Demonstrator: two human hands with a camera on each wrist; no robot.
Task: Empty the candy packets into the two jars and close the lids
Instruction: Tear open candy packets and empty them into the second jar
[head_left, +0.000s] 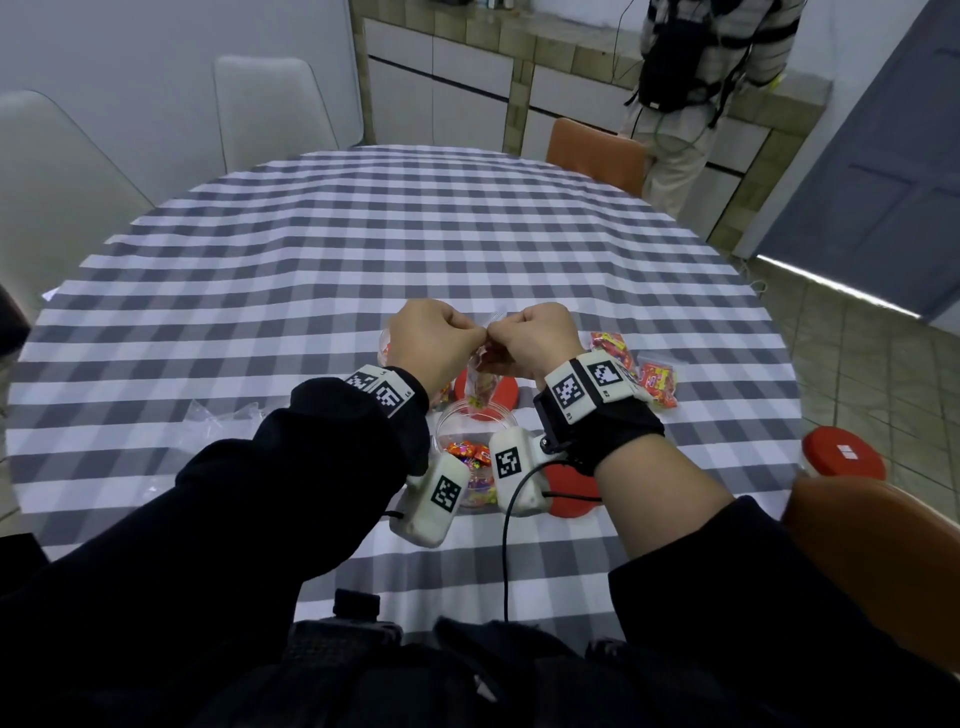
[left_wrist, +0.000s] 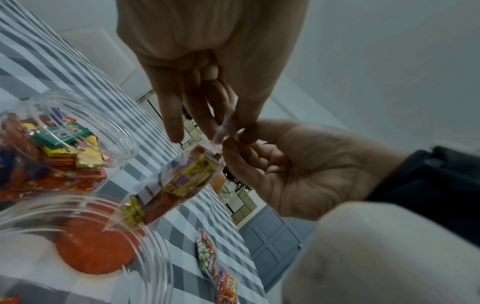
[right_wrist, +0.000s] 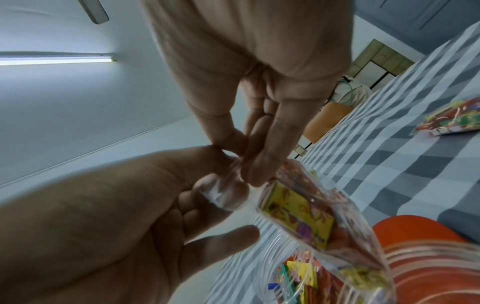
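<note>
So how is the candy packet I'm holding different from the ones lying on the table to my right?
The held candy packet hangs upright in the air over the open jar, while the packets on the table lie flat on the checked cloth. The held one is pinched at its top by the left hand and right hand; the others are untouched. All are clear packets filled with colourful candy.

Head view: high, facing forward and down over the checked tablecloth (head_left: 363, 234), hands at mid-distance. Left wrist view: close, looking along the left hand (left_wrist: 207, 61). Right wrist view: close, along the right hand (right_wrist: 246, 51). All share the candy packet (left_wrist: 179, 183).
</note>
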